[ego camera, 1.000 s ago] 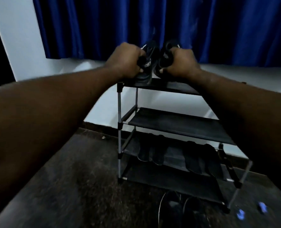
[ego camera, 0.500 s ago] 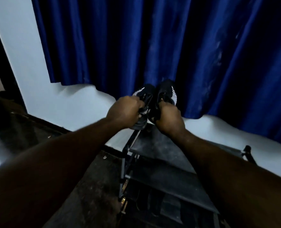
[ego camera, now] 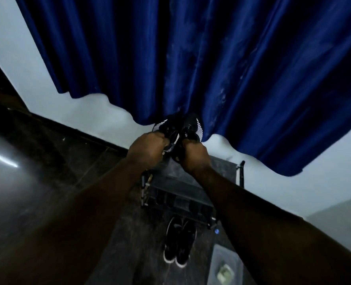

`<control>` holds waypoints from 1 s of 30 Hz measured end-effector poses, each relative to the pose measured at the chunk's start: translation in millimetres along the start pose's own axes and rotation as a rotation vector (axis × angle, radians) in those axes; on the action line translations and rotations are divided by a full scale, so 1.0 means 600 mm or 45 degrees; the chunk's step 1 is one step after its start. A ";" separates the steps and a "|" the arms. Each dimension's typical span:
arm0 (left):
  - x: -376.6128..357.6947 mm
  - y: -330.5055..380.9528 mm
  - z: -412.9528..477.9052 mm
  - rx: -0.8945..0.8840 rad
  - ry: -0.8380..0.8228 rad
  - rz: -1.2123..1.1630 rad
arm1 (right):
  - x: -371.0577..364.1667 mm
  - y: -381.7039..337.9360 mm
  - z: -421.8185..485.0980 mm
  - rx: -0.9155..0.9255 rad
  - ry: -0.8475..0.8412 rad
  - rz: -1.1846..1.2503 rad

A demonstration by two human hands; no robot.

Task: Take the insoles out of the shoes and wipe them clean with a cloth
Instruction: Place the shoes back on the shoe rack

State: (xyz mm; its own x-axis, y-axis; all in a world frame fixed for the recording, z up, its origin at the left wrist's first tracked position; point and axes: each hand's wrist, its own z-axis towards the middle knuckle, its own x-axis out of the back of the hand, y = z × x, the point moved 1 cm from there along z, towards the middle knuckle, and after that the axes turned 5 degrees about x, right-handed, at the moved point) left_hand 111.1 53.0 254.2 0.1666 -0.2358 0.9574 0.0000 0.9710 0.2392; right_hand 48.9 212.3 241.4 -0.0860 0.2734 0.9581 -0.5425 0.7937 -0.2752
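I hold a pair of black sports shoes with white stripes at arm's length, above the top shelf of a shoe rack (ego camera: 221, 164). My left hand (ego camera: 147, 148) grips the heel of the left shoe (ego camera: 164, 127). My right hand (ego camera: 195, 155) grips the heel of the right shoe (ego camera: 192, 126). Both toes point away from me toward the blue curtain. The insoles are hidden inside the shoes. No cloth is in view.
A blue curtain (ego camera: 211, 58) hangs over a white wall behind the rack. Dark slippers lie on a lower shelf (ego camera: 193, 206). A second pair of black shoes (ego camera: 178, 241) stands on the dark floor in front. A clear plastic container (ego camera: 225, 266) sits to their right.
The view has tilted and risen, now looking steeply down onto the rack. Both hands still grip the shoes, which have lifted clear of the top shelf.
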 end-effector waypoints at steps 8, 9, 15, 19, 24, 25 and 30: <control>0.039 0.074 -0.072 0.019 -0.064 -0.054 | 0.070 0.013 -0.094 0.015 -0.183 -0.082; 0.038 0.078 -0.072 0.029 -0.102 -0.038 | 0.065 0.016 -0.096 0.013 -0.210 -0.071; 0.011 0.079 -0.020 0.089 -0.260 0.094 | 0.010 0.052 -0.065 -0.104 -0.288 0.133; -0.027 0.062 0.027 0.116 -0.344 0.162 | -0.033 0.082 -0.035 -0.227 -0.347 0.235; -0.075 0.026 0.075 0.110 -0.418 0.080 | -0.085 0.105 0.004 -0.311 -0.382 0.339; -0.090 0.018 0.084 0.113 -0.441 0.071 | -0.099 0.108 0.012 -0.323 -0.385 0.346; -0.152 -0.016 0.133 0.085 -0.527 0.132 | -0.160 0.129 0.049 -0.426 -0.437 0.302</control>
State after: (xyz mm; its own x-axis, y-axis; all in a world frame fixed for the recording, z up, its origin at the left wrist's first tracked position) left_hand 17.5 61.7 177.4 -0.2472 -0.1463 0.9578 -0.0619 0.9889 0.1351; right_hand -9.5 231.5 130.3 -0.4729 0.3169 0.8222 -0.1841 0.8769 -0.4439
